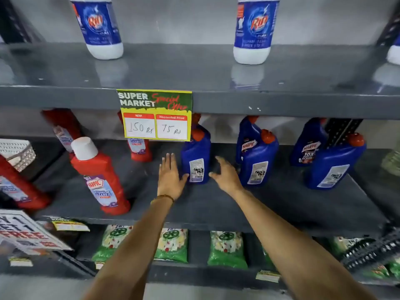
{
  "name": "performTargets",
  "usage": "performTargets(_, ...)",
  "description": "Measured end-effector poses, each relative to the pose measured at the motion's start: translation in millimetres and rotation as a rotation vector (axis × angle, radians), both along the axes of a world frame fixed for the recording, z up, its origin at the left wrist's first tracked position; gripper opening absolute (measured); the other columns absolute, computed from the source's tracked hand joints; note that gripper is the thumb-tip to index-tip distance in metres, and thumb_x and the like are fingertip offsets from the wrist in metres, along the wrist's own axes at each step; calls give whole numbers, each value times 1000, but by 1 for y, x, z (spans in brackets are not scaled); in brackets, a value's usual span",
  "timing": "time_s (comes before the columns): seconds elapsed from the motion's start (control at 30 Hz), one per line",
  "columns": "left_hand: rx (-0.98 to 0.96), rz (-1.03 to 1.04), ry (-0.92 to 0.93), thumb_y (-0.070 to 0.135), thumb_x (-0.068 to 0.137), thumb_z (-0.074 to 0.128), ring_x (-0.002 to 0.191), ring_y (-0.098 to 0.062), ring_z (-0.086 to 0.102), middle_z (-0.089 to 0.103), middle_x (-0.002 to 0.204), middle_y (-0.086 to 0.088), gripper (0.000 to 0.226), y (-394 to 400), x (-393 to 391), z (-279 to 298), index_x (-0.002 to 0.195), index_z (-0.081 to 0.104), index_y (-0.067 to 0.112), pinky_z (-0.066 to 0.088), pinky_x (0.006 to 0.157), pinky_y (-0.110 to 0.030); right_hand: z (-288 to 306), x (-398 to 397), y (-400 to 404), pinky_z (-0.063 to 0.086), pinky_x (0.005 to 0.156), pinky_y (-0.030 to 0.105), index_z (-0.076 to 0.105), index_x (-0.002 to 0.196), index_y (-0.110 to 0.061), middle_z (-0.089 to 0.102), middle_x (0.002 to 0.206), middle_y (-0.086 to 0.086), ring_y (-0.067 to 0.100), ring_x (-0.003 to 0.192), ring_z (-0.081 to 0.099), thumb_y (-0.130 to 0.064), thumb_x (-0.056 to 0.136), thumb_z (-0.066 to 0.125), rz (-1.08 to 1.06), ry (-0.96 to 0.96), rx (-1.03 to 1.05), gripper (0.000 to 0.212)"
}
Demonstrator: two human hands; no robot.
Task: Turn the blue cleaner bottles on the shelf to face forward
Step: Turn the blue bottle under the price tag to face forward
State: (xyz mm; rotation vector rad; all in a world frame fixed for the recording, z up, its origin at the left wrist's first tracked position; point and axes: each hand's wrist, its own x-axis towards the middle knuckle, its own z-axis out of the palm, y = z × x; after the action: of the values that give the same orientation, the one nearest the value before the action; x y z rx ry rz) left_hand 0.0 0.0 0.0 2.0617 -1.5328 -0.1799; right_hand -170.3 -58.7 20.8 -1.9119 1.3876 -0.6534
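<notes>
Several blue cleaner bottles with red caps stand on the middle shelf (216,204). The front left blue bottle (195,159) shows its back label with a barcode. My left hand (170,176) is open just left of it, thumb near its base. My right hand (225,175) is open just right of it, fingers spread, apart from the bottle. A second front bottle (258,163) and a third (334,167) also show back labels. Behind them, two blue bottles (245,139) (308,146) show front labels.
Red cleaner bottles (100,176) stand on the left of the same shelf. A price sign (154,114) hangs from the upper shelf edge. White bottles with blue labels (254,29) stand above. Green packets (227,250) lie on the shelf below.
</notes>
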Motion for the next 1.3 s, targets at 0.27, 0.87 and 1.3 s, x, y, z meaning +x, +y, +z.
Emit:
performTargets(0.27,114,-34,475,11,57,85,117,-29,54,57,130,-14,81,-30,15,4,127,44,4,43,89,-31,-11,16,-30,45,98,44,46,125,-2,53,132,18,31,119,51,8,68,71,63,-285,291,62)
performTargets(0.87,-36,-124,595,15,54,87,85,-20,64,67,100,-3,59,-28,11,6,103,55,13,55,71,-30,12,13,-30,48,93,39,49,121,0,58,126,22,31,111,57,11,71,68,129,-423,328,55)
performTargets(1.3,-15,-158,538,26,59,84,77,-19,64,67,85,-1,44,-13,-3,9,87,51,20,55,68,-31,12,34,-14,52,87,34,45,117,-23,64,108,-4,16,101,62,-29,46,87,2,-455,209,83)
